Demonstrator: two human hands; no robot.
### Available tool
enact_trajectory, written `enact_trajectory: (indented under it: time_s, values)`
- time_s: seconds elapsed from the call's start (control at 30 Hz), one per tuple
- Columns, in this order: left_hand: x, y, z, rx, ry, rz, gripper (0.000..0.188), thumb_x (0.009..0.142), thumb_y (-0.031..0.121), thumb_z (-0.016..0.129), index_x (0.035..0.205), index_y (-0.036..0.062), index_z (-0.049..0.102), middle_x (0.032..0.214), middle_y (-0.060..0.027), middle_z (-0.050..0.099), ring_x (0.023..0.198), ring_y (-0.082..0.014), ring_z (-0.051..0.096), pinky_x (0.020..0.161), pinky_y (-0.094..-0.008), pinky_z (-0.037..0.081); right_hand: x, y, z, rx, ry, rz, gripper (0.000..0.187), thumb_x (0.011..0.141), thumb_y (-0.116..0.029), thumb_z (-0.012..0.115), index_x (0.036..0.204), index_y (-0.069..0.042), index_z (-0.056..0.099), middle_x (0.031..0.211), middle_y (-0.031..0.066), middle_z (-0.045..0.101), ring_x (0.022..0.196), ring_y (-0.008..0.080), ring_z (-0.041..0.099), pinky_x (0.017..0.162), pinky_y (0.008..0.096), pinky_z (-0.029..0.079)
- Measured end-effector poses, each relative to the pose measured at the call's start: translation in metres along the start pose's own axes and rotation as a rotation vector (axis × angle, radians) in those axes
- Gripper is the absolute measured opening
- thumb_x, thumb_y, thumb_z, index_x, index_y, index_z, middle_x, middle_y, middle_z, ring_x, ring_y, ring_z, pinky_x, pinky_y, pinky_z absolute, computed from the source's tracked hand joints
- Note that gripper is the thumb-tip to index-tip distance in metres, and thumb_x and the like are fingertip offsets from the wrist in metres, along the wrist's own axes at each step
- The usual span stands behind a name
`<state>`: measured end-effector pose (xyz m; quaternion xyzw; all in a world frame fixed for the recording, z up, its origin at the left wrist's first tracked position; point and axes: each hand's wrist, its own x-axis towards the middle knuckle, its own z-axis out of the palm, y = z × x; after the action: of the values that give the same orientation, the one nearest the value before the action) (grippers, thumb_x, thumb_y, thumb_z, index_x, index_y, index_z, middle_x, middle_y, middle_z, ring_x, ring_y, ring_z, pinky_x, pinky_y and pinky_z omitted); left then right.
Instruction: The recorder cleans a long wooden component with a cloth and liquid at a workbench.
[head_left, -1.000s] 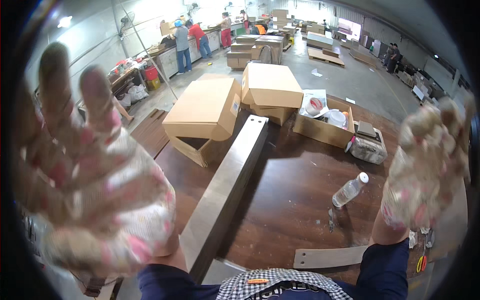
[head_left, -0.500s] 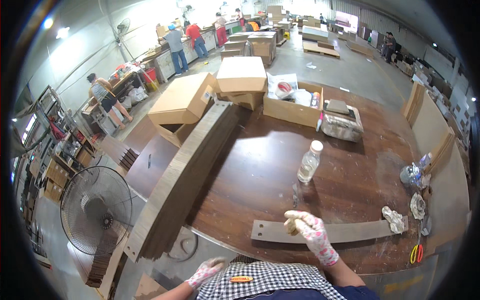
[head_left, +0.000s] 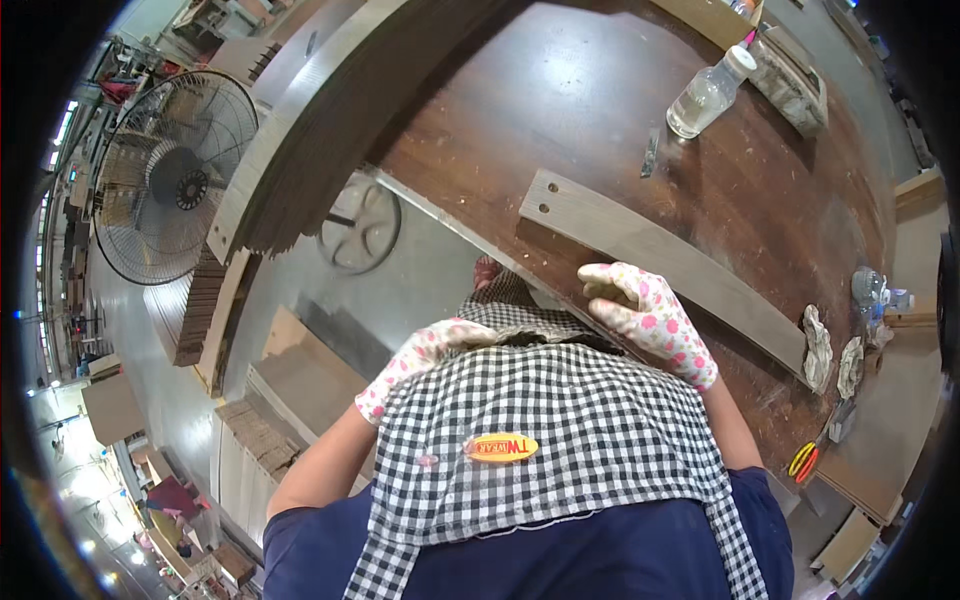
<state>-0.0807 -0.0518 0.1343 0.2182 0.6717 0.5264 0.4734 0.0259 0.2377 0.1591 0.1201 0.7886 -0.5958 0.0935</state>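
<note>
My left hand [head_left: 425, 358], in a white glove with pink flowers, is at the upper left of my black-and-white checked apron [head_left: 560, 430]. Its fingers close on the cloth beside a gaping pocket edge; the fingertips are partly hidden. My right hand [head_left: 655, 318], gloved alike, hovers by the table's near edge, thumb and curved fingers apart, with nothing visible between them. Just beyond it, a grey wood-grain board [head_left: 650, 255] with two holes at one end lies on the brown table [head_left: 560, 90].
A long stack of similar boards [head_left: 330, 110] crosses the table's left side. A clear bottle [head_left: 705, 100] stands at the far right. Crumpled paper [head_left: 817, 350] and scissors [head_left: 803, 462] lie to the right. A large fan [head_left: 180, 180] and a wheel [head_left: 360, 225] are at left.
My view has tipped down toward the apron. My right hand has drawn back from over the board to the table edge. The left hand has come to the apron's pocket edge.
</note>
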Motion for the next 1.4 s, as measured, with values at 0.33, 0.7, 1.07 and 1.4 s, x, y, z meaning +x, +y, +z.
enact_trajectory:
  time_s: [0.33, 0.7, 1.07, 1.4]
  values:
    - [0.005, -0.02, 0.0, -0.214, -0.287, -0.115, 0.037, 0.091, 0.026, 0.061, 0.116, -0.0001, 0.063, 0.113, -0.0114, 0.064, 0.107, -0.0243, 0.06, 0.097, -0.0335, 0.046, -0.032, 0.026, 0.026, 0.261, -0.314, -0.435, 0.029, 0.089, -0.013, 0.058, 0.117, -0.007, 0.063, 0.117, 0.0152, 0.06, 0.109, 0.0325, 0.056, 0.094, 0.043, 0.046]
    - [-0.007, -0.003, -0.004, -0.289, -0.366, -0.159, 0.037, 0.093, 0.028, 0.059, 0.116, 0.0, 0.064, 0.113, -0.0115, 0.064, 0.107, -0.0242, 0.06, 0.097, -0.0338, 0.046, -0.011, 0.021, 0.021, -0.012, -0.166, 0.038, 0.024, 0.091, -0.015, 0.058, 0.11, -0.003, 0.065, 0.109, 0.0114, 0.064, 0.105, 0.027, 0.059, 0.093, 0.0368, 0.047]
    - [-0.002, 0.02, -0.003, -0.345, -0.438, -0.152, 0.037, 0.094, 0.029, 0.058, 0.115, 0.0, 0.064, 0.113, -0.0115, 0.064, 0.107, -0.0242, 0.06, 0.097, -0.0342, 0.047, -0.025, 0.021, -0.006, 0.085, -0.29, -0.06, 0.026, 0.083, -0.013, 0.067, 0.108, -0.005, 0.069, 0.111, 0.011, 0.064, 0.105, 0.0245, 0.06, 0.091, 0.0352, 0.049]
    - [0.034, 0.035, 0.002, -0.65, -0.617, -0.126, 0.031, 0.096, 0.027, 0.056, 0.107, -0.0007, 0.064, 0.108, -0.0106, 0.064, 0.101, -0.0233, 0.062, 0.092, -0.0351, 0.05, -0.044, -0.004, -0.003, 0.086, -0.26, 0.008, 0.031, 0.089, -0.023, 0.058, 0.109, -0.001, 0.064, 0.105, 0.013, 0.064, 0.102, 0.0305, 0.061, 0.087, 0.039, 0.049]
